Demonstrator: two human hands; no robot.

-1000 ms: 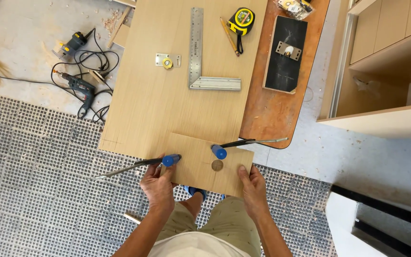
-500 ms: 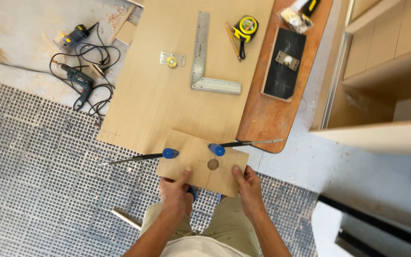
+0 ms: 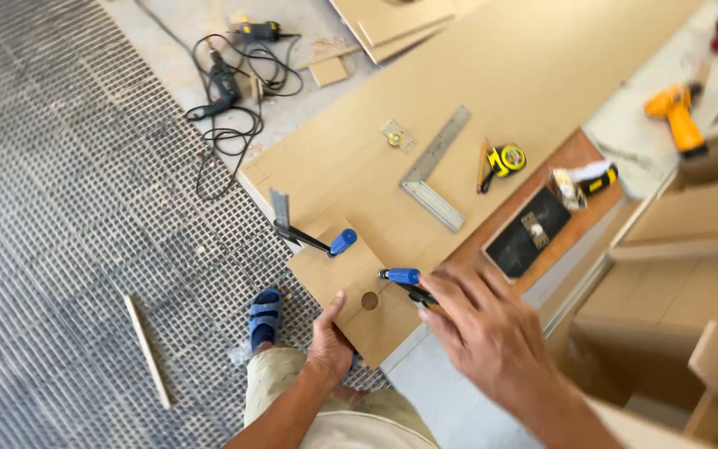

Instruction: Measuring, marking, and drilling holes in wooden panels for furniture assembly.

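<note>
A small wooden piece (image 3: 351, 287) with a round hole (image 3: 369, 300) lies on the near end of a long wooden board (image 3: 459, 125), held down by two blue-handled clamps (image 3: 326, 241) (image 3: 405, 278). My left hand (image 3: 330, 341) rests on the near edge of the small piece, fingers flat. My right hand (image 3: 484, 328) hovers, fingers spread, over the bar of the right clamp and holds nothing.
On the board lie a steel square (image 3: 434, 170), a yellow tape measure (image 3: 507, 160), a pencil and a small metal fitting (image 3: 396, 135). A black block (image 3: 529, 233) sits on a brown board. Corded drills (image 3: 222, 79) lie on the floor. A yellow drill (image 3: 675, 116) is far right. A wooden stick (image 3: 149, 349) lies on the mesh mat.
The view has swung and tilted. My right hand has left the small piece's right edge and risen above the right clamp; my left hand stays on the piece.
</note>
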